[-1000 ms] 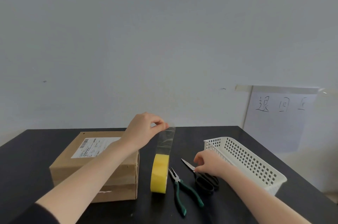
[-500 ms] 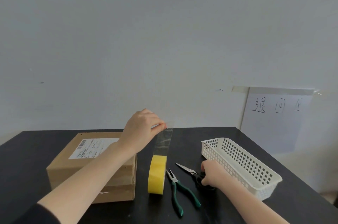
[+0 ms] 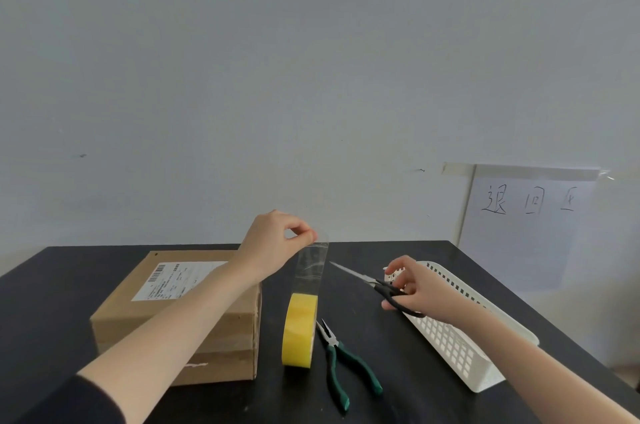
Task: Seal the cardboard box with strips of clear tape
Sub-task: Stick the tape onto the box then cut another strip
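Note:
A brown cardboard box [image 3: 145,319] with a white shipping label lies on the left of the black table. Just right of it a yellow tape roll [image 3: 299,335] stands on edge. A clear strip of tape [image 3: 311,266] rises from the roll. My left hand [image 3: 273,247] pinches the strip's top end above the roll. My right hand [image 3: 417,286] grips the black handles of the scissors [image 3: 372,283] in the air right of the strip. The blades are closed and point left toward the tape.
Green-handled pliers [image 3: 341,363] lie on the black table [image 3: 52,312] right of the roll. A white perforated basket [image 3: 460,347] sits along the right side under my right hand. A paper sign [image 3: 526,226] is taped to the wall at the right.
My right hand has lifted the scissors off the table and raised them toward the tape strip. My left hand still holds the strip up, almost unmoved.

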Motion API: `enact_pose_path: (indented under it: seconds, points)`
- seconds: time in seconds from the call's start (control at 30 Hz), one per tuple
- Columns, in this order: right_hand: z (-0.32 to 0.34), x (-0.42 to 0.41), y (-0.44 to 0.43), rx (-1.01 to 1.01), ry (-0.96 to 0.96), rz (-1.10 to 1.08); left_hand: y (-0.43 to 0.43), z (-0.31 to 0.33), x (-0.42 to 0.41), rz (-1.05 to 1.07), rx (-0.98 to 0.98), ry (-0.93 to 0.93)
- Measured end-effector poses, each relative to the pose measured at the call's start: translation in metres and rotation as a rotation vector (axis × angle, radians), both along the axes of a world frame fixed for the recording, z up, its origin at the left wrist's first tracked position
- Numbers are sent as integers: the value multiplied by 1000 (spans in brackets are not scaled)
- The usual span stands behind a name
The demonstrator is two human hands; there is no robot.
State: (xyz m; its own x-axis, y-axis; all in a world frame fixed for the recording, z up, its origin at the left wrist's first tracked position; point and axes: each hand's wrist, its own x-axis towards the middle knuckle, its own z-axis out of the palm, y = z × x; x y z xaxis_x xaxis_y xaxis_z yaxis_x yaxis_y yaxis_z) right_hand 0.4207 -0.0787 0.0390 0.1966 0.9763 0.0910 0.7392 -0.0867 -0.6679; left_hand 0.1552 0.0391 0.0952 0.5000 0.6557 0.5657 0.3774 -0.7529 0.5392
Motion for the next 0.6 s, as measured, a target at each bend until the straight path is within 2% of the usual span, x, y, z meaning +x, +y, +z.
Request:
enact_pose_path:
  seconds: [0.13,0.37,0.6]
  points:
    - [17,5,-5,30,-37,-1,1,1,0,-1,-5,11]
    - [34,-2,-14,-33,-202,17,2,5,0,-23,-22,36]
    - [43,-33,-11,-44,-243,120,7,5,-3,-45,-45,41]
